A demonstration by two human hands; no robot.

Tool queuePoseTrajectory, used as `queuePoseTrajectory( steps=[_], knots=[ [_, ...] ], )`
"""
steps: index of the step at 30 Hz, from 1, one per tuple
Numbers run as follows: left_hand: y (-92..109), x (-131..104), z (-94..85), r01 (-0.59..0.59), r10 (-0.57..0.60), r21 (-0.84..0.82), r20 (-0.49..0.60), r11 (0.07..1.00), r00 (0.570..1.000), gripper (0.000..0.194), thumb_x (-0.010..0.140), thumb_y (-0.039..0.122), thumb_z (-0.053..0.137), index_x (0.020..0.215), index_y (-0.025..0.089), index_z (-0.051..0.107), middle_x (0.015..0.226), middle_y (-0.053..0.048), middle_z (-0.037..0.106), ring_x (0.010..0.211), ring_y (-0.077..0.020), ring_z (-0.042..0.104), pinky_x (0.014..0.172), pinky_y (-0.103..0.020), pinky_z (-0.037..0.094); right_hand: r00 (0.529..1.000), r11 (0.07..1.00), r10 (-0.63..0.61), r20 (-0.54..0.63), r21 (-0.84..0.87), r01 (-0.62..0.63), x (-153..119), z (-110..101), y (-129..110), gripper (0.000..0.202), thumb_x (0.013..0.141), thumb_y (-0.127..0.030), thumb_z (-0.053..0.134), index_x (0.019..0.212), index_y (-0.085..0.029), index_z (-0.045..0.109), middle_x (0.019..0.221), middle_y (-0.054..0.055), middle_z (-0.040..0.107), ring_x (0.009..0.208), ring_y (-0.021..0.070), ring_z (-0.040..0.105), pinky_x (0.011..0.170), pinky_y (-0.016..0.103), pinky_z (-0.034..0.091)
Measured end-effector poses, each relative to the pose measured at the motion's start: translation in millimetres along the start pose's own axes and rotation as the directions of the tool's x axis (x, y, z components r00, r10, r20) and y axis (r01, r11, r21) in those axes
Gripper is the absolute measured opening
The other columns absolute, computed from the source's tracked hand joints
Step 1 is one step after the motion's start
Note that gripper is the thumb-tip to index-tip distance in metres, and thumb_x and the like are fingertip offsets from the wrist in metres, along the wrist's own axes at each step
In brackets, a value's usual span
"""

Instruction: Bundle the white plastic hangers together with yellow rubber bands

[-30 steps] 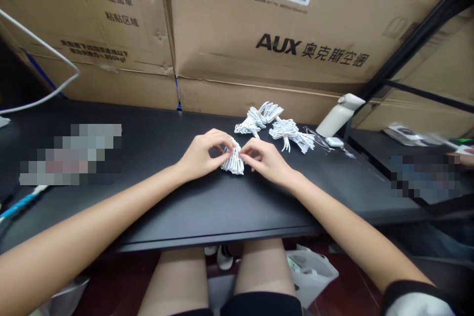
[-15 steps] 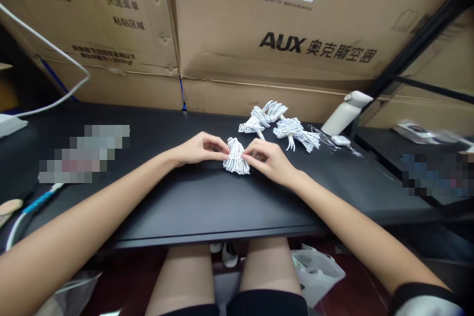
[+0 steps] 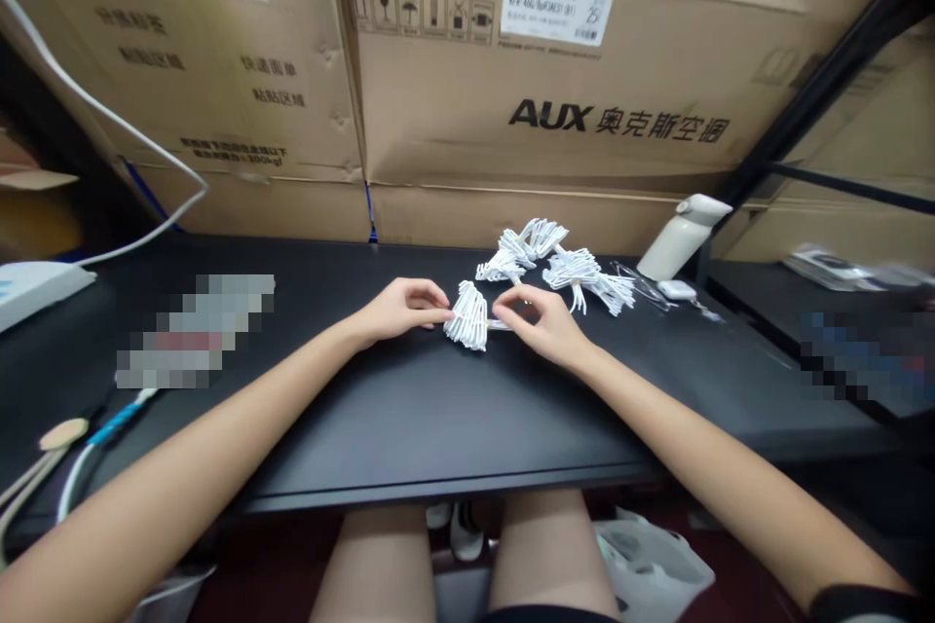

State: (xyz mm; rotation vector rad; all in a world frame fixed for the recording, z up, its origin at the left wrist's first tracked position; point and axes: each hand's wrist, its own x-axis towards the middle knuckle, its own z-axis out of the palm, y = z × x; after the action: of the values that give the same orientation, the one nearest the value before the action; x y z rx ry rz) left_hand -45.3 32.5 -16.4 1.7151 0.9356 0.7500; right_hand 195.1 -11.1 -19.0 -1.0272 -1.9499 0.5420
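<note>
A fan-shaped bundle of thin white strands (image 3: 467,316) stands above the black table in front of me, narrow end up. My left hand (image 3: 401,310) pinches its left side between thumb and fingers. To the right of the bundle, my right hand (image 3: 544,323) has its thumb and fingertips closed on a short thin band (image 3: 501,324) that runs out from the bundle's middle. Behind my hands lie several similar white bundles (image 3: 574,268), gathered at the waist and touching one another.
A white bottle (image 3: 683,236) leans at the back right, beside a small white case (image 3: 676,290). Cardboard boxes (image 3: 555,146) wall off the back. On the left are a blurred-out object (image 3: 194,331), a white cable (image 3: 146,127) and a white device (image 3: 44,287). The table edge (image 3: 453,494) is near me.
My right hand has drawn away from the bundle, and a thin band now shows between them. The bundle tilts slightly. The whole view has shifted a little upward.
</note>
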Motion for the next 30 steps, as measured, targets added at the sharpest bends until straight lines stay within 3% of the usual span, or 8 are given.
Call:
queuePoseTrajectory(
  steps=[3, 6, 10, 14, 18, 22, 25, 30],
  knots=[
    [-9, 4, -7.0, 0.046, -0.043, 0.017, -0.18, 0.999, 0.983, 0.036, 0.063, 0.045, 0.076, 0.081, 0.015, 0.065, 0.08, -0.006, 0.068, 0.079, -0.0205, 0.066, 0.065, -0.033, 0.057, 0.995, 0.995, -0.076, 0.071, -0.064, 0.081, 1, 0, 4, 0.018, 0.079, -0.034, 0.065, 0.084, -0.018, 0.065, 0.084, 0.005, 0.066, 0.078, 0.0173, 0.061, 0.071, 0.032, 0.05],
    [-18, 8, -8.6, 0.01, -0.014, -0.013, -0.339, 1.0, 0.941, 0.035, 0.066, 0.045, 0.073, 0.081, 0.014, 0.063, 0.076, -0.006, 0.067, 0.081, -0.0216, 0.066, 0.062, -0.031, 0.057, 0.988, 0.996, -0.068, 0.141, -0.043, 0.074, 1, 6, 8, 0.015, 0.081, -0.032, 0.061, 0.085, -0.017, 0.064, 0.082, 0.004, 0.063, 0.069, 0.0137, 0.057, 0.06, 0.026, 0.047],
    [-25, 11, -6.6, -0.046, 0.069, 0.063, -0.436, 0.997, 0.897, 0.029, 0.07, 0.042, 0.067, 0.078, 0.015, 0.063, 0.077, -0.006, 0.066, 0.08, -0.0222, 0.066, 0.063, -0.033, 0.057, 0.99, 0.996, -0.074, 0.119, -0.035, 0.079, 1, 19, 13, 0.016, 0.084, -0.033, 0.057, 0.087, -0.018, 0.062, 0.082, 0.004, 0.06, 0.066, 0.0122, 0.055, 0.057, 0.025, 0.046],
    [-27, 9, -6.4, -0.066, 0.197, 0.287, -0.456, 0.956, 0.868, 0.022, 0.075, 0.038, 0.061, 0.076, 0.016, 0.064, 0.079, -0.006, 0.068, 0.076, -0.0199, 0.065, 0.073, -0.035, 0.055, 0.98, 0.974, -0.182, 0.085, -0.121, 0.192, 6, 29, 17, 0.013, 0.087, -0.028, 0.053, 0.089, -0.018, 0.06, 0.083, 0.004, 0.058, 0.067, 0.0129, 0.052, 0.061, 0.026, 0.045],
    [-26, 8, -6.1, -0.089, 0.285, 0.45, -0.39, 0.889, 0.875, 0.017, 0.078, 0.033, 0.055, 0.076, 0.018, 0.064, 0.082, -0.006, 0.069, 0.079, -0.0199, 0.065, 0.08, -0.035, 0.052, 0.966, 0.947, -0.221, 0.134, -0.207, 0.245, 20, 41, 17, 0.009, 0.087, -0.024, 0.048, 0.087, -0.018, 0.054, 0.082, 0.005, 0.057, 0.068, 0.0143, 0.051, 0.066, 0.027, 0.043],
    [-26, 8, -4.6, -0.087, 0.279, 0.444, -0.388, 0.892, 0.878, 0.021, 0.082, 0.033, 0.05, 0.082, 0.018, 0.064, 0.087, -0.007, 0.07, 0.081, -0.0205, 0.066, 0.081, -0.034, 0.051, 0.991, 0.94, -0.077, 0.114, -0.323, 0.11, 36, 58, 11, 0.007, 0.085, -0.026, 0.049, 0.086, -0.019, 0.048, 0.069, 0.001, 0.054, 0.059, 0.0143, 0.05, 0.058, 0.025, 0.036],
    [-27, 8, -4.8, -0.079, 0.258, 0.399, -0.42, 0.914, 0.87, 0.022, 0.082, 0.034, 0.051, 0.089, 0.017, 0.064, 0.091, -0.008, 0.071, 0.083, -0.0209, 0.067, 0.082, -0.033, 0.051, 0.999, 0.914, 0.008, 0.033, -0.405, 0.006, 42, 69, 8, 0.003, 0.083, -0.023, 0.048, 0.083, -0.02, 0.049, 0.063, 0.0, 0.053, 0.053, 0.0147, 0.048, 0.055, 0.025, 0.031],
    [-26, 6, -8.8, -0.086, 0.273, 0.418, -0.412, 0.904, 0.869, 0.02, 0.077, 0.034, 0.056, 0.084, 0.017, 0.065, 0.083, -0.007, 0.071, 0.074, -0.02, 0.066, 0.076, -0.032, 0.051, 0.997, 0.924, -0.011, -0.072, -0.382, -0.017, 38, 55, 9, 0.003, 0.079, -0.02, 0.049, 0.076, -0.02, 0.048, 0.053, -0.004, 0.047, 0.049, 0.0132, 0.045, 0.056, 0.025, 0.035]
  ],
)
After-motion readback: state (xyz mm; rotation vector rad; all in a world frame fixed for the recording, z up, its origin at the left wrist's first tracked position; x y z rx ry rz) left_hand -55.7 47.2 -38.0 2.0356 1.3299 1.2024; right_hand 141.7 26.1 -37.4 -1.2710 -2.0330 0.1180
